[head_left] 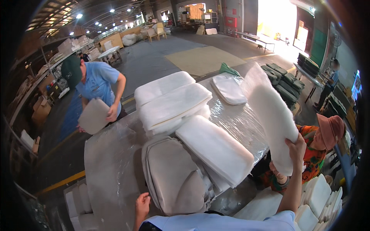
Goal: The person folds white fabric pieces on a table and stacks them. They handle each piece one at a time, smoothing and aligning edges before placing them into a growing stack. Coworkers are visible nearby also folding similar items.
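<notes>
My right hand (296, 149) grips the edge of a long white sheet of fluffy padding (269, 111), held up at the table's right side. A co-worker's hand (278, 172) is at the lower end of that sheet. My left hand (142, 205), its fingers curled with nothing visible in them, is beside a stack of grey cushion covers (171, 173). Right of those covers lies a folded stack of white padding (216, 148). Behind is a taller pile of white padding (173, 100). A white cushion piece with a grey edge (229, 89) lies farther back.
Clear plastic film wraps the table (111, 169). A co-worker in blue (98, 79) holds a grey cushion piece (94, 116) at the left edge. Another person in a pink hat (330, 131) is close on the right, near stacked white cushions (318, 196). Dark green bundles (283, 82) stand beyond.
</notes>
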`<action>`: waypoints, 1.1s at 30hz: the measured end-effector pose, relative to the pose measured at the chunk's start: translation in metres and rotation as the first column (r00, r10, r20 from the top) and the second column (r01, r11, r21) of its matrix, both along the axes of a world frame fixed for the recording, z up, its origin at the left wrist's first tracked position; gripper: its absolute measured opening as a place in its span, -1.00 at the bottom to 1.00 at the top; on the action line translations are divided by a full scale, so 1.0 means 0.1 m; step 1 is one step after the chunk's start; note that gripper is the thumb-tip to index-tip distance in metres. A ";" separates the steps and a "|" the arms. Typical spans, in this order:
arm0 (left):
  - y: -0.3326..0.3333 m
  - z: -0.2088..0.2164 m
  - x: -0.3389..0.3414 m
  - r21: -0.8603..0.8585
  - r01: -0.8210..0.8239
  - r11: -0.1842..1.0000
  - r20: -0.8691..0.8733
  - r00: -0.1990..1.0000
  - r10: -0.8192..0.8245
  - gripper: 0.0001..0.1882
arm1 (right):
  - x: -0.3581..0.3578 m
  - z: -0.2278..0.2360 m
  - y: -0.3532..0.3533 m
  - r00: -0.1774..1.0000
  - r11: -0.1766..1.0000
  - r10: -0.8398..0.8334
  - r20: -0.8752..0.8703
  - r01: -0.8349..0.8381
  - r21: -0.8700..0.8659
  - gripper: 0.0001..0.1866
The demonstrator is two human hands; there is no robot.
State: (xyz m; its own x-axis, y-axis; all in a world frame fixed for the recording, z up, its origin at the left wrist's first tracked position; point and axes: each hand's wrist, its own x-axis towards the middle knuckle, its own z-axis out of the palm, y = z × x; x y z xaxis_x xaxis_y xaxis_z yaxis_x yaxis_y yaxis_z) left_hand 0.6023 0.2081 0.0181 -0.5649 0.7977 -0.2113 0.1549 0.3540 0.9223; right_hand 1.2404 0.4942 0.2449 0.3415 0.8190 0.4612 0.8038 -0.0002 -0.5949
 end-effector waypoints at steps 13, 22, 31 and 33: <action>0.33 1.25 0.15 0.414 0.328 0.849 0.309 0.827 -0.470 0.08 | -2.75 0.25 -0.82 0.296 0.636 0.462 -0.836 -0.767 0.080 -0.47; -0.69 1.20 -1.66 0.481 -0.267 0.835 0.392 0.917 0.067 -0.06 | -5.91 -1.01 -2.24 -0.069 0.239 0.212 -0.975 -0.964 0.120 -0.38; -1.72 0.11 -2.86 -0.012 -0.362 0.932 0.167 0.919 0.358 -0.17 | -7.19 -2.41 -3.54 0.196 0.269 0.054 -0.979 -0.947 -0.175 -0.34; -1.93 -0.28 -3.01 -0.121 -0.429 0.895 -0.060 0.903 0.425 -0.16 | -7.32 -2.49 -3.70 0.399 0.211 0.255 -0.881 -0.912 -0.352 -0.31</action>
